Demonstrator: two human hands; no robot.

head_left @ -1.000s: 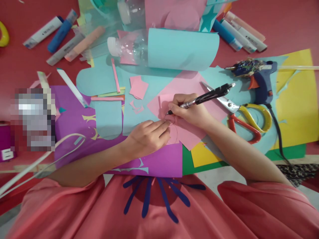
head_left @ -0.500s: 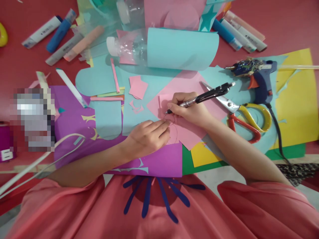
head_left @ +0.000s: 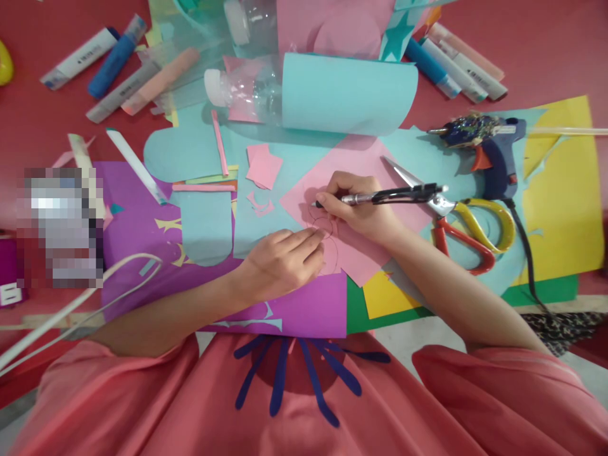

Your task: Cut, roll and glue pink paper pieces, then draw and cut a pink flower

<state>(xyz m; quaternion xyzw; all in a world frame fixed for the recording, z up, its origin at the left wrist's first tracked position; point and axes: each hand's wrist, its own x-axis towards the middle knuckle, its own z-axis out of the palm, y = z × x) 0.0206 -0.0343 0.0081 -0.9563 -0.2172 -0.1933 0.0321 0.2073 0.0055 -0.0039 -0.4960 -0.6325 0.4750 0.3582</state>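
My right hand (head_left: 358, 206) is closed in a pinch around a black and silver pen (head_left: 394, 195). The pen's tip is at a pink paper (head_left: 304, 183), just above thin curved lines drawn there. My left hand (head_left: 285, 256) lies on the paper's lower left part with its fingers stretched out, fingertips beside the drawn curves and hiding some of them. Right of my right hand are open scissors (head_left: 444, 206) with one red and one yellow handle loop. Small pink paper scraps (head_left: 263, 166) lie to the left, above my left hand.
A clear bottle wrapped in light blue paper (head_left: 349, 94) lies behind my hands. A glue gun (head_left: 496, 152) sits at right, markers (head_left: 116, 66) at upper left. Purple paper (head_left: 142, 240) and a white cable (head_left: 118, 269) are at left, yellow paper (head_left: 565, 209) at far right.
The pen has tipped to a flatter angle, its back end lower, and its tip has moved slightly up and left. More of the drawn curve shows. My left hand stays in place.
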